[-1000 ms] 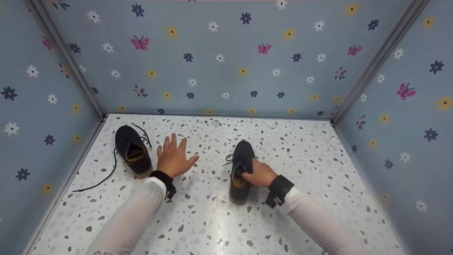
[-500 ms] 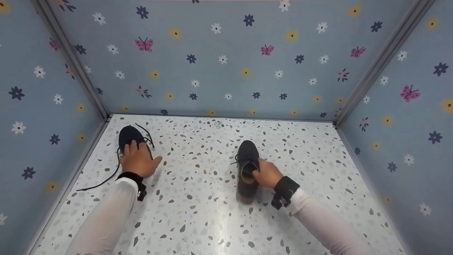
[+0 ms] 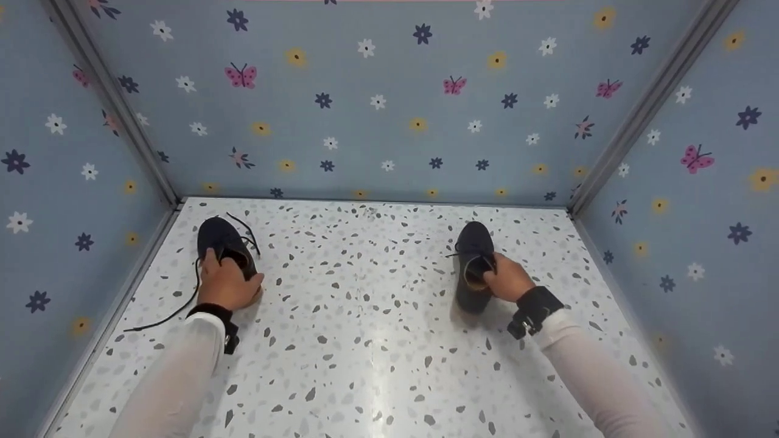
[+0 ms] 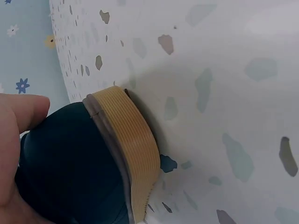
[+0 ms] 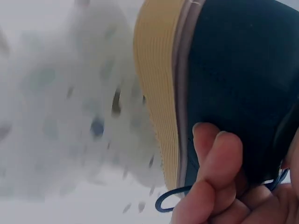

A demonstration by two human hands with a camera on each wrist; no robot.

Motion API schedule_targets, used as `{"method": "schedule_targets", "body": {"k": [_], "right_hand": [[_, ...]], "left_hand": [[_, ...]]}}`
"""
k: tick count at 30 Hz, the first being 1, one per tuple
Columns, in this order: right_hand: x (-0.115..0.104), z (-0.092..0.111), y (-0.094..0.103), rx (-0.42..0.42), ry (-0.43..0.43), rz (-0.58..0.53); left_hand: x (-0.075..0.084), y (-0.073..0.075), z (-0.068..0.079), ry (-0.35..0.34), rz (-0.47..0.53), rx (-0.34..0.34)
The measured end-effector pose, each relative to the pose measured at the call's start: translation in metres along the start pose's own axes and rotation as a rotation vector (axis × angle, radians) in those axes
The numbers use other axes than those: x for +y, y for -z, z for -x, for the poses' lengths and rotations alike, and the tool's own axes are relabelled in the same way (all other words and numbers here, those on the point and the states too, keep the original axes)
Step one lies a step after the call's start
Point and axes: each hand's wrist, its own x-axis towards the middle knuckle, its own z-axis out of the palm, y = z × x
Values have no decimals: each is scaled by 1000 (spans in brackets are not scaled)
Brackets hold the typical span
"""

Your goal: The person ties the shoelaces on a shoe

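Note:
On the left of the floor lies a dark navy lace-up shoe (image 3: 220, 234), toe away from me, one lace trailing loose. My left hand (image 3: 226, 286) holds it over the heel end, fingers along the opening and thumb to the right. In the left wrist view the thumb rests against the dark heel (image 4: 70, 163) above a ribbed tan sole (image 4: 133, 144). On the right, my right hand (image 3: 511, 278) grips the side of the matching shoe (image 3: 475, 240), thumb inside the opening and fingers outside. That shoe's lace is looped, and it seems held just above the floor, over a shadow.
The speckled white floor (image 3: 359, 274) spreads between the two shoes. Blue flowered panels (image 3: 389, 121) stand at the back, left and right, joined by grey corner posts (image 3: 639, 115). The loose lace (image 3: 167, 319) reaches toward the left panel.
My left hand has moved left onto the left shoe and taken hold of its heel end. My right hand has carried the other shoe to the right and slightly farther away.

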Motion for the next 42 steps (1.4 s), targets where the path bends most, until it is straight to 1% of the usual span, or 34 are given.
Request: {"method": "schedule_targets", "body": {"k": [3, 6, 9, 13, 16, 19, 26, 28, 30, 32, 35, 39, 42], "right_hand": [[15, -3, 10, -20, -28, -21], [30, -5, 16, -20, -44, -15], [46, -7, 21, -4, -42, 8], [64, -10, 24, -10, -43, -1], [72, -10, 25, -35, -48, -17], [76, -10, 25, -54, -46, 3], [73, -9, 27, -86, -56, 57], [71, -6, 30, -96, -72, 73], [68, -2, 34, -84, -94, 102], [64, 1, 37, -50, -110, 123], [57, 5, 39, 38, -93, 131], [45, 10, 35, 143, -11, 120], [32, 15, 29, 197, 71, 131]], "left_hand": [[-2, 0, 1, 2, 14, 0], [-2, -1, 2, 7, 41, 1], [-2, -2, 3, 2, 49, -1], [-2, -2, 3, -13, 38, 12], [-2, -2, 4, -32, 38, 36], [-3, -3, 3, -49, 40, 50], [-5, -4, 2, -99, 24, 71], [-7, -4, 3, -108, 30, 74], [-8, -5, 5, -118, 41, 87], [-9, -5, 6, -128, 51, 106], [-6, -5, 9, -149, 64, 140], [7, -4, 12, -189, 90, 159], [21, -5, 15, -224, 108, 156]]}}
